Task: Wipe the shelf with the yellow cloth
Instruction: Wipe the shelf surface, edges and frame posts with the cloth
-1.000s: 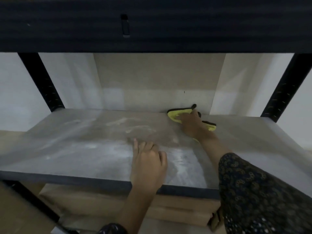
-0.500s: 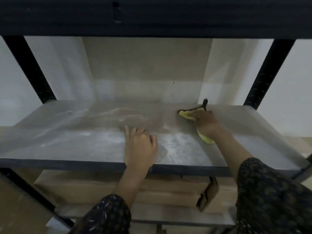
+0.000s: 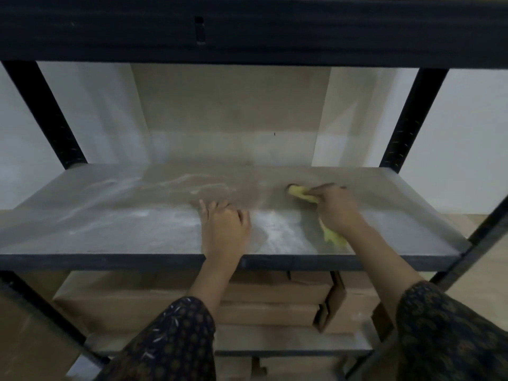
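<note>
The grey shelf (image 3: 110,229) runs across the middle of the head view, streaked with white dust on its left and centre. My right hand (image 3: 336,209) grips the yellow cloth (image 3: 298,192) and presses it onto the right half of the shelf; one yellow end shows ahead of the fingers and another trails under the wrist near the front edge. My left hand (image 3: 224,229) rests palm down on the shelf's middle, close to the front edge, fingers loosely bent and holding nothing.
Black metal uprights (image 3: 44,114) (image 3: 412,119) frame the shelf, and a black beam (image 3: 247,28) of the tier above crosses the top. Flat cardboard boxes (image 3: 275,301) lie on the lower shelf. A pale wall stands behind.
My right hand has dragged the cloth from the back of the shelf toward the front and slightly right. The left hand stayed in place on the shelf.
</note>
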Demonstrator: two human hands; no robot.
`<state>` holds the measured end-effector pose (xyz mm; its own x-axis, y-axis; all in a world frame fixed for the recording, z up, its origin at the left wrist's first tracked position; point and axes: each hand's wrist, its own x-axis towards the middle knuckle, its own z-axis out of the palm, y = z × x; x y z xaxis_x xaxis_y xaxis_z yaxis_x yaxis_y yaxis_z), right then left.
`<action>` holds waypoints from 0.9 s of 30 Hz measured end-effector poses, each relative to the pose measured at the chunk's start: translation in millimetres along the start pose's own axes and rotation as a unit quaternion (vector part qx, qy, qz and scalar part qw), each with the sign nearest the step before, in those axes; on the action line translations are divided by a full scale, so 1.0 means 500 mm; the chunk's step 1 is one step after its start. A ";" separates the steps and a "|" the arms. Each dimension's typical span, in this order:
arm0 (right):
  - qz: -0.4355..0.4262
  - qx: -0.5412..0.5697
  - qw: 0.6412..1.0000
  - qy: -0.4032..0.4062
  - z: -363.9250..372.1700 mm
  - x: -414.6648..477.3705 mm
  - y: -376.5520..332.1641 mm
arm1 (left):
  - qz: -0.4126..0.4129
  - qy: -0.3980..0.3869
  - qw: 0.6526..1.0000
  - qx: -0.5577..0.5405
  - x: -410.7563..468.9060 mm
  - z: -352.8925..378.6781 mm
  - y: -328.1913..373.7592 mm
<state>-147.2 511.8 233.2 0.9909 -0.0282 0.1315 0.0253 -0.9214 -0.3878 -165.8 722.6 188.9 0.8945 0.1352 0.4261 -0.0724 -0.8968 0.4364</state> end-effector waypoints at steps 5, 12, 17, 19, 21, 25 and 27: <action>0.045 -0.117 0.992 0.001 0.048 -0.039 -0.044 | -0.039 0.071 0.980 -0.184 -0.003 -0.013 -0.012; -0.023 0.028 0.999 -0.036 0.041 -0.112 -0.132 | 0.004 0.090 0.976 -0.196 -0.007 -0.056 0.002; 0.087 -0.074 0.993 0.003 -0.006 -0.103 -0.056 | -0.004 0.075 0.984 -0.160 -0.015 -0.063 -0.028; 0.065 -0.112 0.991 -0.017 0.024 -0.124 -0.081 | 0.003 0.072 0.985 -0.154 -0.020 -0.063 -0.031; 0.029 -0.112 0.993 -0.018 0.056 -0.146 -0.125 | -0.001 0.074 0.983 -0.165 -0.025 -0.066 -0.024; -0.018 -0.005 0.999 -0.029 0.067 -0.173 -0.201 | 0.014 0.082 0.970 -0.230 -0.042 -0.088 0.025; -0.012 0.086 0.996 -0.026 0.046 -0.170 -0.201 | 0.012 0.074 0.963 -0.260 -0.049 -0.100 0.058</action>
<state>-231.2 615.6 239.9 0.9951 0.0179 0.0968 0.0673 -0.8416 -0.5359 -211.8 714.6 230.7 0.8198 0.2110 0.5323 -0.3367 -0.5742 0.7463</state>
